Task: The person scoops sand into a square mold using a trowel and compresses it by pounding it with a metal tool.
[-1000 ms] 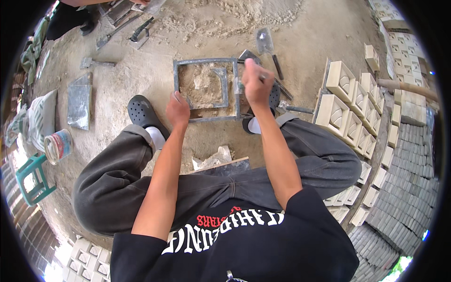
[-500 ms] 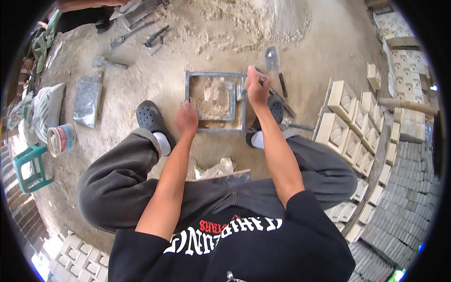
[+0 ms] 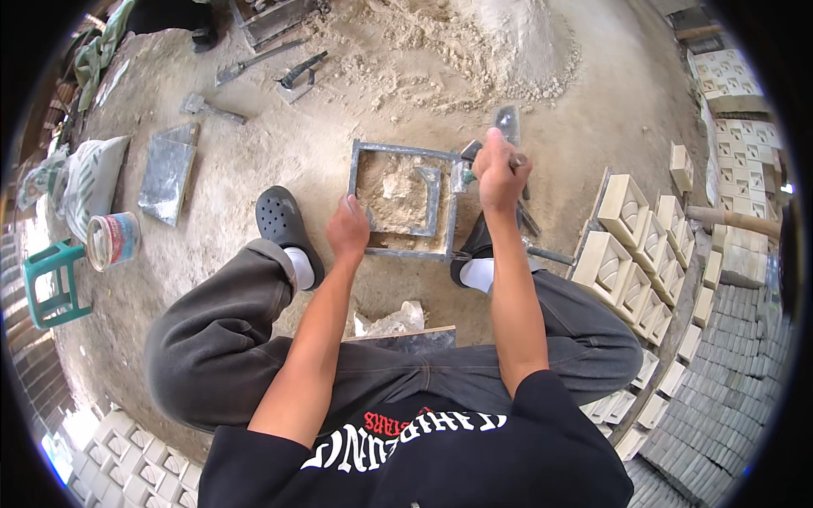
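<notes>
A rectangular grey mould frame [image 3: 406, 151] lies on the ground between my feet, with a smaller grey inner frame [image 3: 433, 199] and pale sandy mix [image 3: 398, 188] inside. My left hand [image 3: 348, 227] is closed on the frame's left side near its lower corner. Over the frame's upper right corner, my right hand [image 3: 501, 176] grips a short-handled tool with a flat grey head [image 3: 461, 175]. The head is at the frame's right side; my fist hides most of the handle, and the tool's exact kind is unclear. A clear plastic-looking piece [image 3: 507, 124] lies just beyond that hand.
A heap of pale powder [image 3: 525, 51] rises ahead. Cast blocks [image 3: 622, 203] stand in rows at right, by a wooden handle [image 3: 732, 220]. Leftward are a hammer [image 3: 212, 108], a dark slab [image 3: 169, 173], a bucket [image 3: 113, 240] and a green stool [image 3: 55, 284].
My right hand has drawn back and right with the tool, its head now at the frame's right side. My left hand stays on the frame. The whole view has shifted slightly.
</notes>
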A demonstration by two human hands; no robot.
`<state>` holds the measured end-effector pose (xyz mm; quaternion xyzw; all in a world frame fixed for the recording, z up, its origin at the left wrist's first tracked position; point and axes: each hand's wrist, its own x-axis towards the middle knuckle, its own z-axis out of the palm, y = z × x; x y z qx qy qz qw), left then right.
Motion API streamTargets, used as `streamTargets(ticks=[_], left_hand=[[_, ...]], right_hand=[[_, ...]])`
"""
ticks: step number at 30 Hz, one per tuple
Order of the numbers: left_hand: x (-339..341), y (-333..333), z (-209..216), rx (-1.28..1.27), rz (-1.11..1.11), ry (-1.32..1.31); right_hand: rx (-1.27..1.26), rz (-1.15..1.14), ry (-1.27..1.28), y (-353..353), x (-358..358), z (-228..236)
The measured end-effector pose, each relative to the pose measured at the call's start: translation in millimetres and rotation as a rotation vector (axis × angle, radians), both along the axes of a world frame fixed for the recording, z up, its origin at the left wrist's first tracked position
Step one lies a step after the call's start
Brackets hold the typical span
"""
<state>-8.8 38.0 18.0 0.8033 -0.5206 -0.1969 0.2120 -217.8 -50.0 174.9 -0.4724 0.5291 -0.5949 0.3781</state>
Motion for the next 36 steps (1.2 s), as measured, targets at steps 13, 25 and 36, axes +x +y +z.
streamTargets(ticks=[13, 25, 36], left_hand=[[-9.1, 0.0, 1.8, 0.015, -0.025, 0.043], [-14.3, -2.9, 1.3, -0.001, -0.014, 0.020], [-2.2, -2.4, 3.1, 0.034, 0.014, 0.047]], right_hand=[[0.006, -0.041, 0.151, 10.0, -0.5, -52.0], [0.014, 0.011, 0.223, 8.4, -2.2, -55.4], [0.031, -0.022, -0.037, 22.9, -11.1, -28.7]])
